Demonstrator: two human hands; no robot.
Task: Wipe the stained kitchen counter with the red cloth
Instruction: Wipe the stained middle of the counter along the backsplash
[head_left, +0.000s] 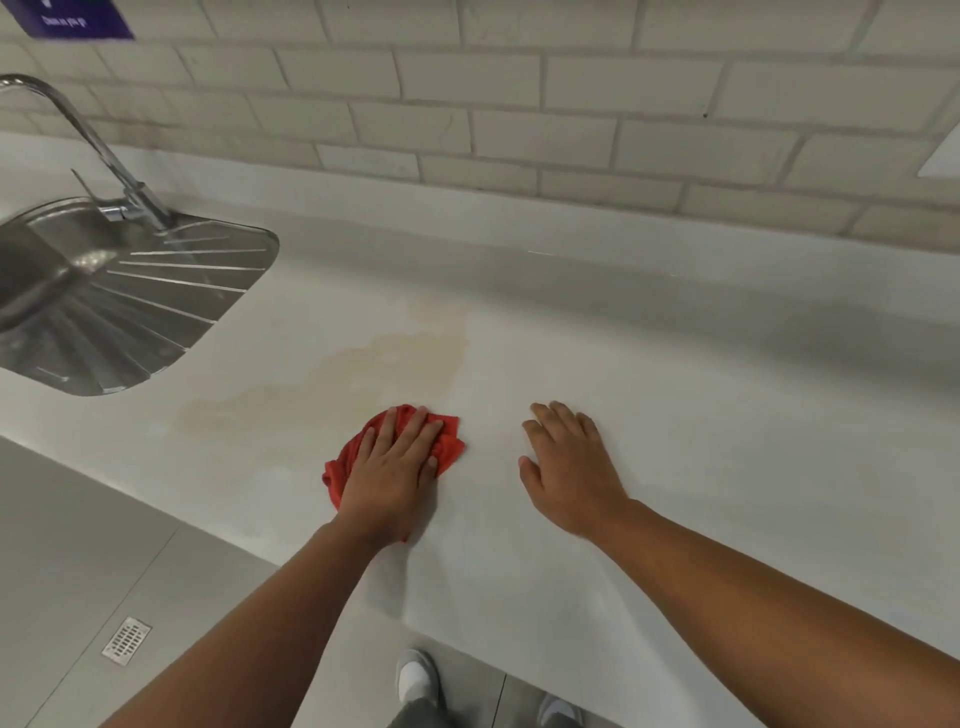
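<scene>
A crumpled red cloth (451, 441) lies on the pale kitchen counter (675, 395) near its front edge. My left hand (395, 467) presses flat on top of the cloth with straight fingers, covering most of it. A faint yellowish-brown stain (363, 374) spreads over the counter just beyond and to the left of the cloth. My right hand (569, 465) rests flat on the bare counter a short way to the right of the cloth, fingers spread, holding nothing.
A steel sink with a ribbed drainer (145, 306) and a tall tap (98, 145) sits at the left. A tiled wall (519, 104) backs the counter. Below the front edge are the grey floor, a floor drain (126, 640) and my shoes (415, 680).
</scene>
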